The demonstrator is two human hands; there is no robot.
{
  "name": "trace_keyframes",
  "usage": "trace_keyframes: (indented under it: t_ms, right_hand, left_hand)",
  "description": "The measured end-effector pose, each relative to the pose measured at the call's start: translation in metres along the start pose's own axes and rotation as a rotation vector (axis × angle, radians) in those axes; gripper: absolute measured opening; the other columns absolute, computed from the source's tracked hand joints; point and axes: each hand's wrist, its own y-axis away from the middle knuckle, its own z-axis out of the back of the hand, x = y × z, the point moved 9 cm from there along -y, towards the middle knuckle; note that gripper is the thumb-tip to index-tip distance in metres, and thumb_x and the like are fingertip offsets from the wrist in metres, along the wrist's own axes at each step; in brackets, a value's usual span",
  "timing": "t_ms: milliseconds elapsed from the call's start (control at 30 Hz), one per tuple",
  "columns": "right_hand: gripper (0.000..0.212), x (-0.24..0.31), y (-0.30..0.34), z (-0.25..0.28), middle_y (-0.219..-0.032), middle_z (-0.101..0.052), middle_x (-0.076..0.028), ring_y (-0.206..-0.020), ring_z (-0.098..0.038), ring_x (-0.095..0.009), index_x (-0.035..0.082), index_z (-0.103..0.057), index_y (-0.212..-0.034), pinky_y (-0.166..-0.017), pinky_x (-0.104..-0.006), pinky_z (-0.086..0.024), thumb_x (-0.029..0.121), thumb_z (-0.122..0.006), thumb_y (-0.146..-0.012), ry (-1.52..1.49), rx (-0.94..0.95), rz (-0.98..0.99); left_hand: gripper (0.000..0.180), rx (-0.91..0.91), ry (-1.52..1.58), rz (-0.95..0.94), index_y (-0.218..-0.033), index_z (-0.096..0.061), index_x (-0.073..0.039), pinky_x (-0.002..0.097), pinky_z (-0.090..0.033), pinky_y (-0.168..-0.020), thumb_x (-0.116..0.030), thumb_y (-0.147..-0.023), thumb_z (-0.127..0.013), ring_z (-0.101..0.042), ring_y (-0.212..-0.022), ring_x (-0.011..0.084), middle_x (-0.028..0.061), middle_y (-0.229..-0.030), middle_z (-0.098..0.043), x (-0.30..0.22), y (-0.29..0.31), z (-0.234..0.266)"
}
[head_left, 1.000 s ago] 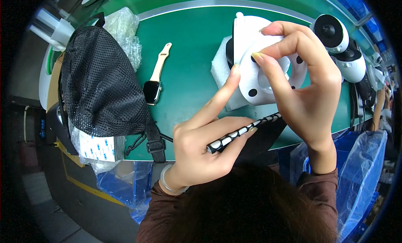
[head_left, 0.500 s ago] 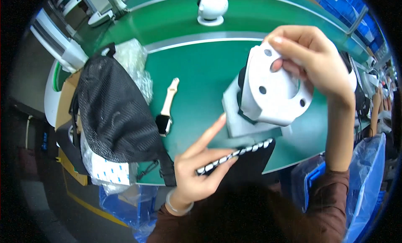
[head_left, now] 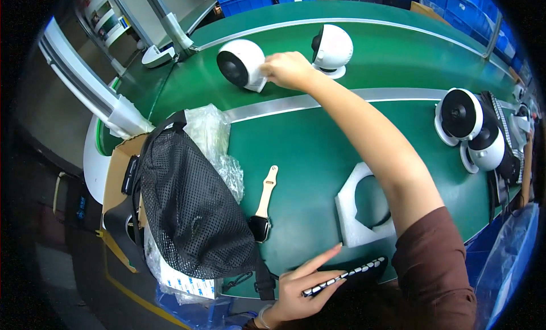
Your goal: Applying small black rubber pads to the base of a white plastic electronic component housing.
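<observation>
My right arm reaches across to the far green belt, where my right hand (head_left: 289,70) has its curled fingers at the side of a white ball-shaped camera (head_left: 250,56) with a round black face. The camera tilts to the left, and part of its base is behind my fingers. At the near edge, my left hand (head_left: 304,290) pinches a dark flat sheet (head_left: 358,269) lined with white patches along its edge, index finger stretched out. Beyond that finger lies a grey foam block (head_left: 355,233) with a round cutout, partly hidden by my right forearm.
A second white camera (head_left: 334,46) stands on the far belt. Two more, one of them a white camera (head_left: 458,114), sit at the right. A beige-strapped watch (head_left: 260,227) lies beside a black mesh bag (head_left: 196,210) and clear plastic wrap (head_left: 210,137). Blue crates (head_left: 244,1) stand behind.
My right hand has carried the white camera from above the foam block to the far belt on the left. The foam block is now uncovered. My left hand still pinches the sheet.
</observation>
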Motion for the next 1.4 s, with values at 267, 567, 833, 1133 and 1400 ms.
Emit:
trace_keyframes:
  t_ms: [267, 567, 833, 1133, 1400]
  right_hand:
    - [0.039, -0.069, 0.039, -0.050, -0.088, -0.062, -0.012, -0.084, -0.058, -0.028, 0.019, -0.065, -0.092, -0.078, -0.0359, -0.045, -0.001, -0.047, -0.064, -0.191, 0.237, -0.190]
    - [0.018, -0.092, 0.110, 0.011, -0.088, -0.059, -0.013, -0.084, -0.056, -0.029, 0.004, -0.059, -0.084, -0.074, -0.0382, -0.044, 0.010, -0.047, -0.073, -0.156, -0.020, -0.317]
    - [0.040, -0.148, 0.134, 0.016, -0.086, -0.058, -0.018, -0.082, -0.056, -0.033, 0.001, -0.052, -0.090, -0.070, -0.0394, -0.045, 0.030, -0.066, -0.067, 0.103, 0.007, -0.416]
    - [0.046, -0.147, 0.140, 0.114, -0.098, -0.059, -0.012, -0.088, -0.056, -0.029, 0.010, -0.057, -0.099, -0.077, -0.0340, -0.044, 0.040, -0.065, -0.065, -0.225, -0.241, -0.454]
    - [0.019, 0.019, 0.195, 0.214, -0.075, -0.054, 0.000, -0.068, -0.048, -0.005, 0.001, -0.053, -0.084, -0.059, -0.0174, -0.038, 0.013, -0.059, -0.070, -1.292, -0.186, -0.202]
  left_hand:
    - [0.017, 0.000, -0.088, -0.020, -0.076, -0.067, -0.003, 0.0191, -0.043, -0.052, 0.000, -0.060, -0.070, -0.057, -0.057, 0.0092, 0.0199, -0.101, -0.058, 0.000, -0.001, 0.000]
    - [0.016, -0.060, -0.074, 0.016, -0.075, -0.066, -0.001, 0.0205, -0.045, -0.058, 0.001, -0.060, -0.070, -0.059, -0.062, 0.0122, 0.0188, -0.100, -0.058, 0.000, 0.004, 0.000]
    - [0.013, -0.010, -0.045, 0.106, -0.077, -0.064, 0.003, 0.0249, -0.047, -0.072, 0.003, -0.064, -0.066, -0.061, -0.086, 0.0215, 0.0177, -0.100, -0.059, 0.000, -0.001, -0.003]
    - [0.010, -0.087, -0.094, 0.055, -0.075, -0.063, 0.004, 0.0273, -0.044, -0.078, 0.002, -0.065, -0.064, -0.060, -0.087, 0.0208, 0.0153, -0.098, -0.060, 0.001, -0.002, -0.004]
    - [0.010, -0.150, -0.047, -0.078, -0.075, -0.062, 0.005, 0.0275, -0.044, -0.076, 0.005, -0.065, -0.064, -0.060, -0.085, 0.0216, 0.0156, -0.093, -0.062, 0.000, 0.000, -0.002]
